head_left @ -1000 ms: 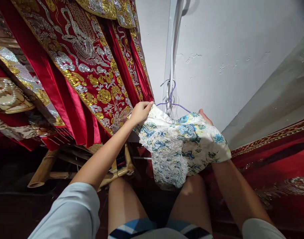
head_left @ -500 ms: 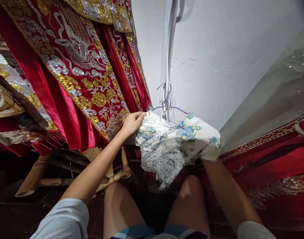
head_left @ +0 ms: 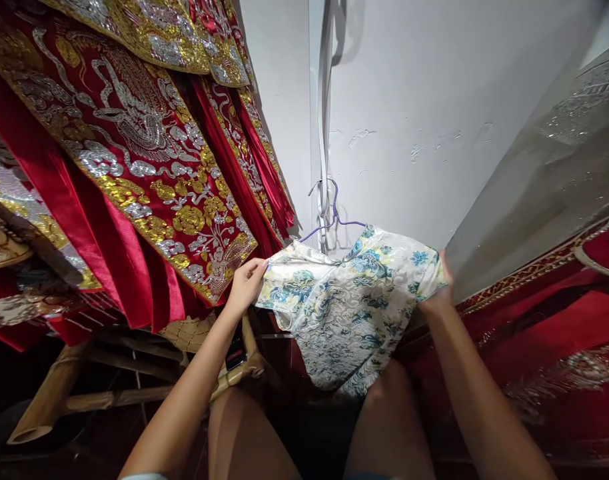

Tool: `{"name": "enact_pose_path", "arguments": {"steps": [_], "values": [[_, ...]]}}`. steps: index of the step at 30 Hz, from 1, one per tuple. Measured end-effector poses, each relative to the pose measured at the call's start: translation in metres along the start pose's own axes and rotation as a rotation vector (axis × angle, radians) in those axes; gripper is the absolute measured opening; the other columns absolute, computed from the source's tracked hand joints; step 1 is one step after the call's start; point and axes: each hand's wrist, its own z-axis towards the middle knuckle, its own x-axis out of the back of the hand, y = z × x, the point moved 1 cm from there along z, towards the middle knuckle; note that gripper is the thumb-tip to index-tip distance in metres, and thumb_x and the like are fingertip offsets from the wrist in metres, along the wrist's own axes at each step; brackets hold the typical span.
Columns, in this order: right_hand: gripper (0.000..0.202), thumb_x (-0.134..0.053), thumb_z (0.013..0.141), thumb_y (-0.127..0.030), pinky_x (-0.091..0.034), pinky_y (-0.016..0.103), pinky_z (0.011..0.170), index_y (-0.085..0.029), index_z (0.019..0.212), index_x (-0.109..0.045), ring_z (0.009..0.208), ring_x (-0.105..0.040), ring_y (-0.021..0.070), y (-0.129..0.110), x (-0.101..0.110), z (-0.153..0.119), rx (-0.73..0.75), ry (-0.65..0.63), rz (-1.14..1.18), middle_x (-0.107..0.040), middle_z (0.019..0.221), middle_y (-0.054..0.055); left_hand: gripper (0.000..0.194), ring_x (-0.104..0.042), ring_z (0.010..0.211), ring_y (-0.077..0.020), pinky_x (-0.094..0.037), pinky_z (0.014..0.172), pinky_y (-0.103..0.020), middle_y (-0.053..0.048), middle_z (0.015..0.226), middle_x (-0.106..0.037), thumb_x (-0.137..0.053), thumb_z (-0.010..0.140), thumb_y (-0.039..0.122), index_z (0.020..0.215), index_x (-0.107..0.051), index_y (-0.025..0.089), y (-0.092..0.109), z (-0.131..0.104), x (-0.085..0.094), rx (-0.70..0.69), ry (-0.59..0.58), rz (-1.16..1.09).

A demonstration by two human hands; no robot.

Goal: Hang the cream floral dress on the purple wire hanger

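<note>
A short-sleeved white blouse (head_left: 354, 300) with blue and yellow flowers hangs on a purple wire hanger (head_left: 335, 212). The hanger's hook is caught on a pale strap or cord (head_left: 323, 133) against the wall. My left hand (head_left: 248, 283) pinches the end of the sleeve on the left. At the opposite sleeve, my right hand (head_left: 442, 287) grips the cuff, its fingers partly hidden behind the cloth. Between both hands the blouse is spread wide, its lower part falling in folds above my knees.
Red costumes with gold and silver sequins (head_left: 149, 147) hang at the left. Below them stands a bamboo frame (head_left: 94, 400), with a phone (head_left: 236, 352) lying on it. Red beaded cloth (head_left: 549, 353) fills the right side. Behind the blouse is a white wall (head_left: 409, 87).
The blouse has been pulled wider and flatter. My left hand has moved left and down to the sleeve end. My right hand has come out from under the sleeve to its outer edge.
</note>
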Motion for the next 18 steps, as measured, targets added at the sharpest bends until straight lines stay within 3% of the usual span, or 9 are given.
{"name": "enact_pose_path", "arguments": {"steps": [1, 3, 6, 10, 14, 16, 18], "values": [[0.079, -0.027, 0.085, -0.085, -0.059, 0.042, 0.077, -0.024, 0.110, -0.070, 0.103, -0.070, 0.0305, -0.005, 0.006, 0.000, -0.021, 0.017, 0.031, -0.074, 0.103, 0.010, 0.039, -0.050, 0.061, -0.0134, -0.040, 0.056, -0.024, 0.001, 0.067, -0.058, -0.066, 0.078, 0.056, 0.076, -0.063, 0.017, 0.001, 0.000, 0.000, -0.009, 0.031, -0.023], [0.070, -0.049, 0.076, -0.084, -0.059, 0.043, 0.075, -0.022, 0.101, -0.071, 0.096, -0.072, 0.0327, -0.017, 0.013, 0.001, -0.079, 0.058, 0.073, -0.075, 0.091, 0.010, 0.041, -0.053, 0.062, -0.0147, -0.042, 0.057, -0.025, 0.000, 0.068, -0.060, -0.066, 0.077, 0.059, 0.076, -0.063, 0.018, 0.007, 0.002, -0.001, -0.015, 0.094, -0.073], [0.046, -0.080, 0.061, -0.061, -0.060, 0.042, 0.075, -0.023, 0.084, -0.069, 0.090, -0.073, 0.0333, -0.037, 0.015, 0.003, -0.108, 0.147, 0.090, -0.073, 0.078, 0.006, 0.047, -0.058, 0.063, -0.0171, -0.046, 0.056, -0.027, -0.001, 0.066, -0.063, -0.066, 0.076, 0.064, 0.075, -0.063, 0.017, 0.024, 0.012, -0.002, 0.058, 0.118, -0.185], [0.034, -0.082, 0.063, -0.051, -0.061, 0.043, 0.076, -0.024, 0.071, -0.063, 0.092, -0.072, 0.0339, -0.056, 0.007, 0.002, -0.061, 0.277, 0.236, -0.072, 0.076, 0.007, 0.058, -0.066, 0.074, -0.0228, -0.051, 0.063, -0.031, -0.006, 0.073, -0.069, -0.063, 0.076, 0.072, 0.085, -0.068, 0.015, 0.056, 0.032, -0.004, 0.095, 0.107, -0.259], [0.026, -0.078, 0.072, -0.045, -0.062, 0.042, 0.074, -0.024, 0.083, -0.069, 0.091, -0.072, 0.0313, -0.053, 0.008, -0.030, -0.043, 0.442, 0.382, -0.074, 0.091, 0.008, 0.064, -0.064, 0.110, -0.0280, -0.052, 0.091, -0.039, -0.013, 0.119, -0.069, -0.045, 0.090, 0.069, 0.123, -0.065, 0.018, 0.087, 0.034, -0.002, -0.191, -0.001, -0.059], [0.025, -0.080, 0.072, -0.044, -0.062, 0.042, 0.070, -0.026, 0.087, -0.070, 0.086, -0.072, 0.0297, -0.043, 0.009, -0.060, -0.088, 0.538, 0.417, -0.075, 0.092, 0.006, 0.063, -0.050, 0.132, -0.0310, -0.040, 0.109, -0.046, -0.011, 0.143, -0.056, -0.054, 0.089, 0.063, 0.137, -0.057, 0.024, 0.090, 0.024, -0.002, -0.366, -0.051, 0.238], [0.029, -0.079, 0.073, -0.050, -0.062, 0.044, 0.067, -0.028, 0.090, -0.071, 0.080, -0.072, 0.0297, -0.029, 0.004, -0.094, -0.163, 0.582, 0.409, -0.075, 0.088, 0.005, 0.065, -0.040, 0.138, -0.0327, -0.028, 0.116, -0.052, -0.010, 0.147, -0.051, -0.066, 0.083, 0.056, 0.141, -0.053, 0.029, 0.078, 0.011, -0.006, -0.469, -0.097, 0.516]]}}
